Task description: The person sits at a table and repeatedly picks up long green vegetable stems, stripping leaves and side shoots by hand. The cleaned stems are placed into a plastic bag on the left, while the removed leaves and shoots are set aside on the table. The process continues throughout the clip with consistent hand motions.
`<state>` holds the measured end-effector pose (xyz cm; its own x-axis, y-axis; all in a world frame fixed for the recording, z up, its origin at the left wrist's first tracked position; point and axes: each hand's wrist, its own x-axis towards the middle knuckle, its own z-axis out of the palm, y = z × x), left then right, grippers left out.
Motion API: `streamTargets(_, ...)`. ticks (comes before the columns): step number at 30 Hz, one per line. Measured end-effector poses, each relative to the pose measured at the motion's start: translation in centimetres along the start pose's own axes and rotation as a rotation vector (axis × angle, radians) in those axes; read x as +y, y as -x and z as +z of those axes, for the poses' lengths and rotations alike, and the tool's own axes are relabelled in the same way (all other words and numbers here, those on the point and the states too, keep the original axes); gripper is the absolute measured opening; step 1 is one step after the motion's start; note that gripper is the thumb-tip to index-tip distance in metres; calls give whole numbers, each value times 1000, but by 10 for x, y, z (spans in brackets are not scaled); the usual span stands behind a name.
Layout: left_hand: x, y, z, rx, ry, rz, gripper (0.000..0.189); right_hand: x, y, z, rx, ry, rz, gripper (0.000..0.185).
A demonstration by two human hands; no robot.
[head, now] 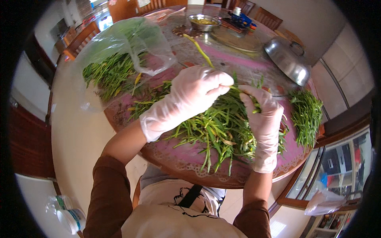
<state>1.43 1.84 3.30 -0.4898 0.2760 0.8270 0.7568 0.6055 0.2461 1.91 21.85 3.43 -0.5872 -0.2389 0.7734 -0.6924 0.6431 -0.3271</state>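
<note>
My left hand, in a thin white glove, pinches a green stem between thumb and forefinger. Close to its right, my right hand, gloved the same way, grips the other part of that stem, with a leafy bit against its palm. Beneath both hands a loose heap of leafy green vegetable stems spreads over the round table, some leaves yellowed. A smaller bunch of greens lies at the table's right edge. More greens lie at the left, partly inside a clear plastic bag.
Across the table stand a metal bowl with yellowish food in it, a round board and a tilted metal lid with a handle. Wooden chairs stand beyond. A glass-fronted cabinet is at the right.
</note>
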Motion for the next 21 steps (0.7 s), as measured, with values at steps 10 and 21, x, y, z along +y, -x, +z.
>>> streamTargets(10,31,-25,31,-68,374,-265,13,2,4,4,460,-1026,711,9)
streamTargets(21,29,-28,4,-565,-47,-287,26,43,-4,-45,707,-878,813,29)
